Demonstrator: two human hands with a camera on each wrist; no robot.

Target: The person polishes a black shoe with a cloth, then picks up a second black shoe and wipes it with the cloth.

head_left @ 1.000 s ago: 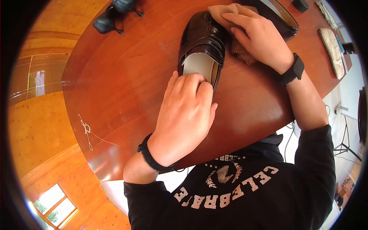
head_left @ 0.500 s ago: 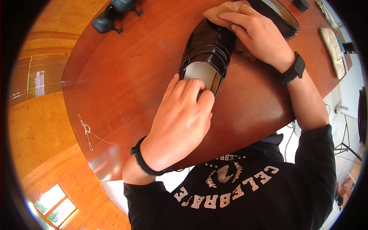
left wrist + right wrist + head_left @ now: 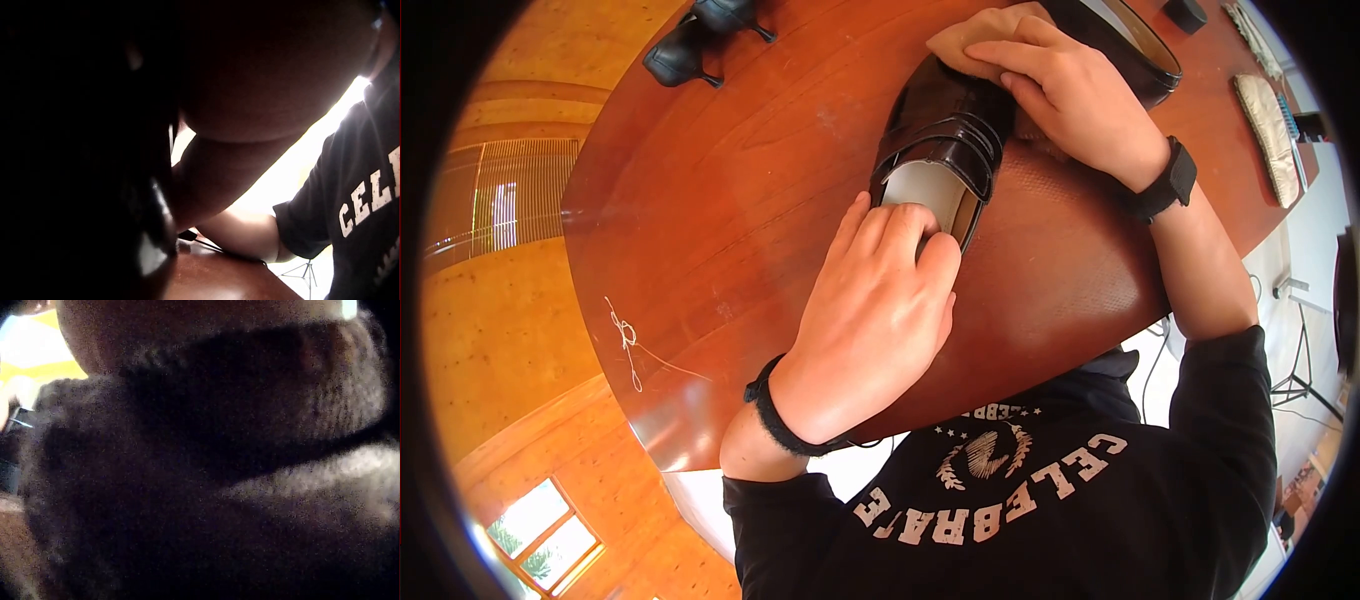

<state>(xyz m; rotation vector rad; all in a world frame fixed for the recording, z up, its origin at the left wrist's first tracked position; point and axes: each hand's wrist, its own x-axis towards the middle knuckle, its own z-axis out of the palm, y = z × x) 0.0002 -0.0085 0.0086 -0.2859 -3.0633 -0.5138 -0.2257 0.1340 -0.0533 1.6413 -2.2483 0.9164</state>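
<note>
A glossy black loafer (image 3: 950,115) with a strap over its top points away from the person in the head view. My left hand (image 3: 875,290) grips it at the heel end, fingers curled over the rim into the pale-lined opening. At the toe, my right hand (image 3: 1080,105) holds a tan cloth (image 3: 980,40) against the leather; part of the cloth hangs beside the shoe. The left wrist view is mostly dark, with a shiny bit of shoe (image 3: 153,244) at lower left. Dark folds of the cloth (image 3: 312,475) fill most of the right wrist view.
Another black shoe (image 3: 1158,62) lies beyond the right hand on the brown table (image 3: 730,200). Black heeled shoes (image 3: 680,55) stand at the far left. A small black round object (image 3: 1183,14), a beige pad (image 3: 1266,140) and a thin tangled string (image 3: 626,335) are also there.
The loafer has shifted slightly right and toward the person, with the left hand on it. The right hand and cloth have slid a little left across the toe.
</note>
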